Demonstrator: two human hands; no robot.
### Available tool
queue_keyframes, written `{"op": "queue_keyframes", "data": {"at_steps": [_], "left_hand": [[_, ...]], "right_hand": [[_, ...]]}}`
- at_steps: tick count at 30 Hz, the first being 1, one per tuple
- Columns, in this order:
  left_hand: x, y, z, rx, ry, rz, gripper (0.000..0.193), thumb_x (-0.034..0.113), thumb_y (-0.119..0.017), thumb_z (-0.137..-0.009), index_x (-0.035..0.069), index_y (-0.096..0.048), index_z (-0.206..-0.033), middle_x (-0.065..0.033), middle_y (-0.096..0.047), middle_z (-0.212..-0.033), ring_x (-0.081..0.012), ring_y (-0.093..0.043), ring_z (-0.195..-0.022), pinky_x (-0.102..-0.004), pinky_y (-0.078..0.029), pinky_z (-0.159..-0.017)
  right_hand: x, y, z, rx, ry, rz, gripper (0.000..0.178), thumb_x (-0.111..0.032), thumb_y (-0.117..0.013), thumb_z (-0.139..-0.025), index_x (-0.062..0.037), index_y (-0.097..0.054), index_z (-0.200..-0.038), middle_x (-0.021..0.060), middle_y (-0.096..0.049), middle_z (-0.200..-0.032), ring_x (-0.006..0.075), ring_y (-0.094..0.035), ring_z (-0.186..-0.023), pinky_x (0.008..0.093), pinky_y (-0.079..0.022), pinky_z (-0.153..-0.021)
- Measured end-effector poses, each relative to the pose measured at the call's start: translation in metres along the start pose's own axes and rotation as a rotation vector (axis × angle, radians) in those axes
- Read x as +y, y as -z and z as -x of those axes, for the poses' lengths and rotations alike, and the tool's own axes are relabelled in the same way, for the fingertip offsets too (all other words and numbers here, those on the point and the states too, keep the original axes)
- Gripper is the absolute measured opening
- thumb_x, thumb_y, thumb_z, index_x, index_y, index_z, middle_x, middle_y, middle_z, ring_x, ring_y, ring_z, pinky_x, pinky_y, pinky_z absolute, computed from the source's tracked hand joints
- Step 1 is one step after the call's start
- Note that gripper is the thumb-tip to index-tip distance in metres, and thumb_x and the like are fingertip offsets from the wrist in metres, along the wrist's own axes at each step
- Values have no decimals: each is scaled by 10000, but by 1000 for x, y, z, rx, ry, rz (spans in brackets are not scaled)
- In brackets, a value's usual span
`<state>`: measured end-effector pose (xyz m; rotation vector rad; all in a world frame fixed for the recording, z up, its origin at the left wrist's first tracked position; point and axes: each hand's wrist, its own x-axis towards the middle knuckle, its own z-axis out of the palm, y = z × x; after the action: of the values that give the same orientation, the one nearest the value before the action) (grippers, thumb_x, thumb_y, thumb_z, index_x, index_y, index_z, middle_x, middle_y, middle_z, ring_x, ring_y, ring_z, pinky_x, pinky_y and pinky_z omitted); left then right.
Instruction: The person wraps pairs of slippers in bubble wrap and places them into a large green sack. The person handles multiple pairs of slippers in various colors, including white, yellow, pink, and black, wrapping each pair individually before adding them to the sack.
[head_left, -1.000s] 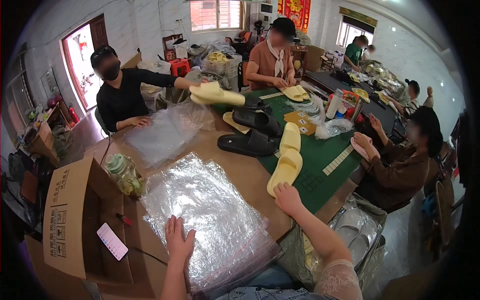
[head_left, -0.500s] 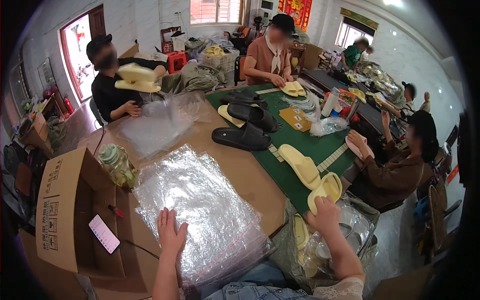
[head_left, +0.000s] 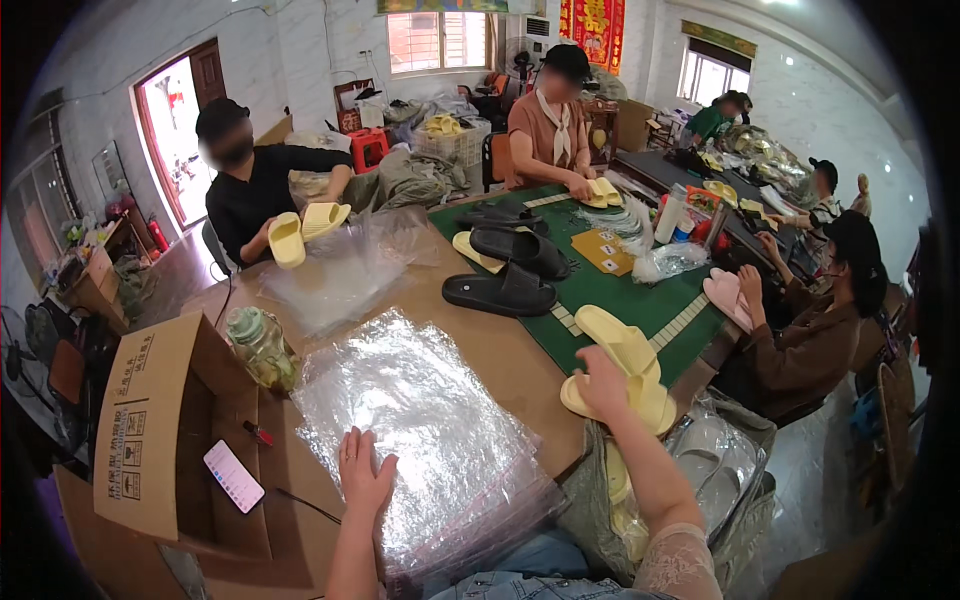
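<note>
My left hand [head_left: 366, 472] lies flat, with fingers stretched, on a stack of clear plastic bags [head_left: 450, 430] at the table's front. To the right, my right hand [head_left: 603, 388] is over a pale yellow slide slipper [head_left: 652, 402]; its fingers look apart, and the slipper's middle is partly covered by them. A second yellow slipper [head_left: 622, 340] lies just beyond it on the green mat. Beside my right forearm, an open sack [head_left: 590, 490] holds more yellow slippers and clear plastic.
Black slippers [head_left: 500, 290] sit mid-table. On the left are a cardboard box [head_left: 150, 420], a phone [head_left: 234, 476] and a glass jar [head_left: 262, 350]. Across the table, one co-worker holds yellow slippers [head_left: 287, 241]; another at the right handles pink slippers [head_left: 728, 298].
The slipper my right hand gripped now lies turned sideways by the other one. My right hand has moved left and loosened. The far-left co-worker has lowered the yellow slippers.
</note>
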<state>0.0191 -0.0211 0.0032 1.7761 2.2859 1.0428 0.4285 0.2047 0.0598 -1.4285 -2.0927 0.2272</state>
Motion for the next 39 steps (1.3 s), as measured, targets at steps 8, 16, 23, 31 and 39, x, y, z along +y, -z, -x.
{"op": "queue_keyframes", "data": {"at_steps": [8, 16, 23, 31, 39], "left_hand": [[-9, -2, -1, -11, 12, -5, 634, 325, -731, -829, 15, -542, -1349, -274, -437, -1482, -444, -355, -1396, -516, -275, -1169], [-7, 0, 1, 10, -7, 12, 642, 351, -722, -836, -17, -551, -1334, -293, -441, -1474, -461, -371, -1382, -522, -285, -1162], [-2, 2, 1, -9, 19, 27, 641, 354, -706, -852, -9, -538, -1352, -288, -424, -1491, -447, -353, -1407, -511, -287, -1169], [0, 3, 2, -20, 52, 35, 652, 371, -703, -858, 17, -529, -1377, -257, -394, -1520, -421, -323, -1427, -487, -277, -1182], [-2, 6, 3, -5, 38, 15, 639, 322, -707, -845, 17, -528, -1377, -246, -418, -1507, -419, -347, -1416, -490, -278, -1185]], "right_hand": [[12, 44, -29, -348, -267, 387, 781, -35, -614, -703, -44, -405, -1455, 226, -484, -1367, 455, -574, -1151, 480, -513, -938], [10, 60, 14, -453, 51, 406, 765, -32, -652, -672, -53, -450, -1409, 191, -549, -1279, 406, -553, -1191, 472, -455, -995], [57, 50, 31, -167, 117, 696, 285, -15, -616, -726, -71, -628, -1005, 113, -604, -1037, 335, -535, -1034, 449, -412, -909], [-65, 49, 5, -81, 636, 288, 196, -44, -679, -686, -121, -646, -864, 34, -655, -965, 304, -558, -986, 437, -449, -874], [-191, -25, 7, -224, 1149, 176, 193, -175, -663, -808, -126, -633, -992, 14, -638, -1156, 279, -545, -1205, 419, -440, -1005]]}}
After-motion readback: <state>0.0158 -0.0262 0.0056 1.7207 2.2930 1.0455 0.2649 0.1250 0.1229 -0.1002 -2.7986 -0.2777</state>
